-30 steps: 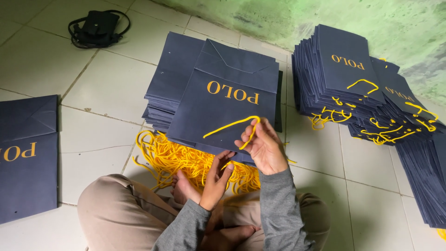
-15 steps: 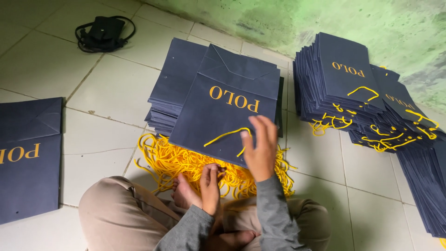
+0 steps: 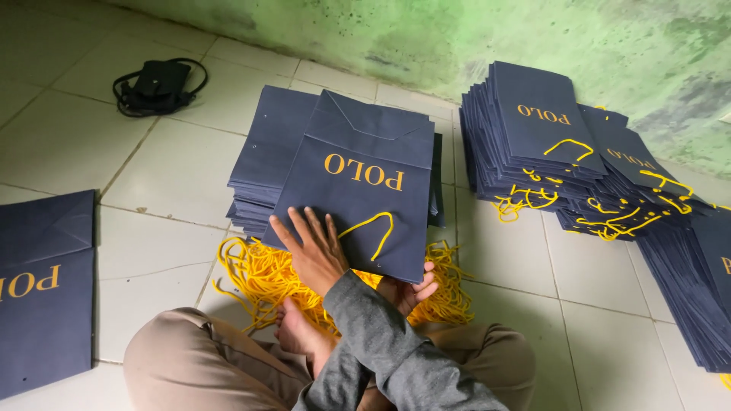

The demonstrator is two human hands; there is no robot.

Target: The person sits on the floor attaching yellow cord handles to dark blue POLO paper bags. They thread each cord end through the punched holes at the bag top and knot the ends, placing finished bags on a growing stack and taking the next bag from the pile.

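I sit cross-legged on a tiled floor with my arms crossed. A navy paper bag with gold lettering lies on top of a stack of flat navy bags in front of me. A yellow rope handle loops from its near end. My right hand lies flat on the bag's near left part, fingers spread. Partly hidden under my right forearm, my left hand grips the bag's near edge. A heap of loose yellow cords lies between the stack and my legs.
A tall stack of navy bags stands at the right, with more handled bags fanned toward the right edge. One flat bag lies at the far left. A black adapter with coiled cable sits at the back left, and a green wall is behind.
My right hand let go of the yellow handle and swept left across the bag to lie flat. My left hand shifted right to the bag's near edge. The handle now rests on the bag.
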